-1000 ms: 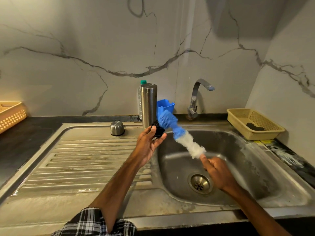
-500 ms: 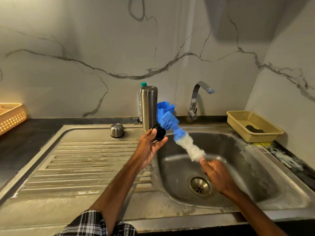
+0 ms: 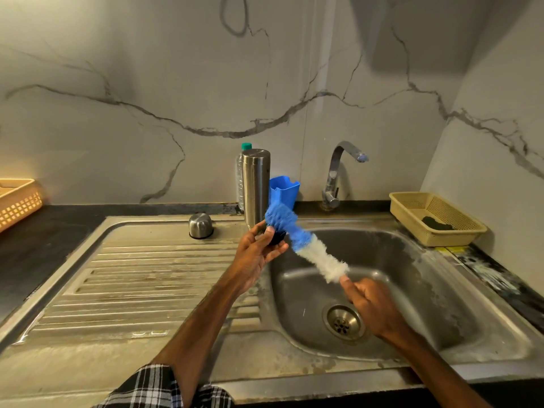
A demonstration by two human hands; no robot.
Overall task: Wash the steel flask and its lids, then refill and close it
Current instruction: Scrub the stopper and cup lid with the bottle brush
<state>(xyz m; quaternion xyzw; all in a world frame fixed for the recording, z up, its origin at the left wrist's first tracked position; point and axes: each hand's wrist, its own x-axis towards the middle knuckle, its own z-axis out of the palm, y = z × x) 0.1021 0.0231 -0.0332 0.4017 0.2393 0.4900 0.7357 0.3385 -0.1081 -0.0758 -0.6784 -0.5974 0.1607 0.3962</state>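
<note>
The left hand (image 3: pixel 256 251) is raised over the seam between the drainboard (image 3: pixel 153 278) and the sink basin (image 3: pixel 418 278). Its thumb and fingers curl round a small black lid (image 3: pixel 276 237). The right hand (image 3: pixel 375 304), at about four o'clock from the left, is blurred. Its fingers close on the lower end of a bottle brush (image 3: pixel 306 245), whose handle is hidden in the grip. The brush slants up toward ten o'clock, white bristles nearest the right hand. Its blue tip is pressed against the black lid.

The steel flask (image 3: pixel 255 187) stands upright at the back edge of the sink, at twelve o'clock from the left hand, its mouth uncovered. A domed steel cap (image 3: pixel 200 225) sits on the drainboard at about ten o'clock from that hand. A plastic bottle (image 3: pixel 242 172) with a green top stands just behind the flask, and a blue holder (image 3: pixel 284 191) is just beside it at three o'clock.

The tap (image 3: pixel 338 169) rises at twelve o'clock from the drain (image 3: pixel 343 322) (no water shows at its spout). A beige basket (image 3: pixel 412 207) holding a dark scrubber (image 3: pixel 437 223) sits at two o'clock from the basin. An orange basket (image 3: pixel 17 201) rests on the dark worktop (image 3: pixel 44 234) at the far nine o'clock edge.
</note>
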